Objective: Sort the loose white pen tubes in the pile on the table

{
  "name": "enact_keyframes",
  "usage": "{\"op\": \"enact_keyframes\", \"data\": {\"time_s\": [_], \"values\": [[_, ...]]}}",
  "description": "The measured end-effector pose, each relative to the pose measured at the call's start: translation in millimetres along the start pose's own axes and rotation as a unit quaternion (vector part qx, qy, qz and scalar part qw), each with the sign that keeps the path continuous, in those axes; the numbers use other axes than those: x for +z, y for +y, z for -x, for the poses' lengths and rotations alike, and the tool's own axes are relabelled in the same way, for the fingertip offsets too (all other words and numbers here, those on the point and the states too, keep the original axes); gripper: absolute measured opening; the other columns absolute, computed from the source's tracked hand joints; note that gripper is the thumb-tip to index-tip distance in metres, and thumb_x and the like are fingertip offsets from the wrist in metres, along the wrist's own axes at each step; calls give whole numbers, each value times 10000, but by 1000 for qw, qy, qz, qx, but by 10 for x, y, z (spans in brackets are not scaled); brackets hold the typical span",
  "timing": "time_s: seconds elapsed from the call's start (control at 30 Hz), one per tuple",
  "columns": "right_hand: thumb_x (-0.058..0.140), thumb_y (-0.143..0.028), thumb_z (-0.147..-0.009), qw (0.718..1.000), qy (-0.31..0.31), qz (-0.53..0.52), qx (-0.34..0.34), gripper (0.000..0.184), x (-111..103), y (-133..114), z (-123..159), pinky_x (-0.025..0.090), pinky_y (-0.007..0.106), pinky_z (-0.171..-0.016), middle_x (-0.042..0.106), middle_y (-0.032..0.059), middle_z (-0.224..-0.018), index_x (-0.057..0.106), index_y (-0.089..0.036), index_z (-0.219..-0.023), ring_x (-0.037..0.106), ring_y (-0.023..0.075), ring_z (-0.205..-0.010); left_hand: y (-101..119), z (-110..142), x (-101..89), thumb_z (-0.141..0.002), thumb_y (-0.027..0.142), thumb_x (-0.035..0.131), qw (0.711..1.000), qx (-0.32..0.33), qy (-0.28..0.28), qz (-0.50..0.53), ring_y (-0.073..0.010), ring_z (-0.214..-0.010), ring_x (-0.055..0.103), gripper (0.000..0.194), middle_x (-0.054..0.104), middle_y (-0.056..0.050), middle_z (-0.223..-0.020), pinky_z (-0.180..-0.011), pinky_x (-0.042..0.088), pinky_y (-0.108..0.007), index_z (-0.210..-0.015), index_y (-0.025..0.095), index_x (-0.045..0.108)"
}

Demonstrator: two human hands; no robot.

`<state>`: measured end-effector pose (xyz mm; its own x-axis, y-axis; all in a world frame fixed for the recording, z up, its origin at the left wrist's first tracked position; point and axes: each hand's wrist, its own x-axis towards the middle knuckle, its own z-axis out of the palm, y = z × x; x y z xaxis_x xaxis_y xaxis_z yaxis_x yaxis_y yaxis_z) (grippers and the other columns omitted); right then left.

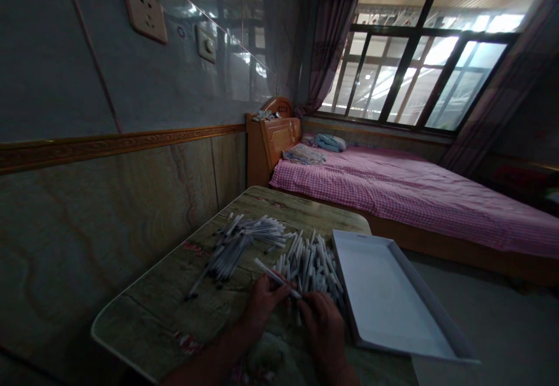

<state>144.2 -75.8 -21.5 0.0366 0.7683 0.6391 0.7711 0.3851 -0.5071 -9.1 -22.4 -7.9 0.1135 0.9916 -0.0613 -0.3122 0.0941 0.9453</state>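
From the head view, I see the left hand [264,298] pinching a slim white tube [273,272] between thumb and fingers, while the right hand [323,322], fingers bent together, grips its near right end. The tube slants above the near middle of the table [144,310], just in front of the right pile of tubes [310,261]. Farther left lies the left pile of tubes [238,246], dark ends mostly toward the near side. The white tray [388,293] sits close beside the right pile and juts past the table's right edge, leaving that side tight. The widest stretch of tabletop opens near left, toward a rounded corner; the far edge stops near the bed [384,188].
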Motion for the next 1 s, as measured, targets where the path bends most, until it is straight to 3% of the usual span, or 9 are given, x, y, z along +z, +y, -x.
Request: {"op": "enact_keyframes", "data": {"time_s": [0.17,0.27,0.5,0.7,1.0], "values": [[343,-435,-1041,1000,-9,7,12,436,-18,-24,-32,446,236,-645,657,15,-741,645,-245,-790,622,150,-692,15,5,1,-530,407,866,1000,-15,-1,9,-168,-566,652,376,742,-36,-685,-541,507,-259,-674,169,613],[381,-428,-1033,1000,-11,2,4,421,-2,1,-28,440,233,-640,649,9,-718,635,-241,-755,615,147,-680,0,-11,-4,-520,385,870,1000,-12,1,6,-167,-538,641,363,736,-35,-659,-528,501,-263,-656,167,613],[433,-441,-1011,999,-2,-27,26,326,-17,-14,-29,473,239,-692,682,26,-849,668,-240,-907,644,161,-781,31,-3,5,-511,402,879,999,-14,-15,26,-169,-560,654,391,745,-34,-683,-537,503,-262,-661,172,601],[363,-453,-1036,1000,-5,4,11,458,-11,-14,-46,432,252,-650,646,12,-701,634,-242,-732,603,157,-678,-13,-11,-3,-490,393,890,999,-19,-12,41,-152,-533,644,419,758,-29,-682,-516,494,-249,-650,179,568],[468,-447,-995,998,-7,-43,38,303,-26,17,-28,462,259,-720,681,23,-858,679,-245,-914,629,171,-806,2,-21,0,-470,446,903,999,-14,-7,37,-168,-560,670,463,766,-34,-681,-537,520,-261,-638,180,564]]}}
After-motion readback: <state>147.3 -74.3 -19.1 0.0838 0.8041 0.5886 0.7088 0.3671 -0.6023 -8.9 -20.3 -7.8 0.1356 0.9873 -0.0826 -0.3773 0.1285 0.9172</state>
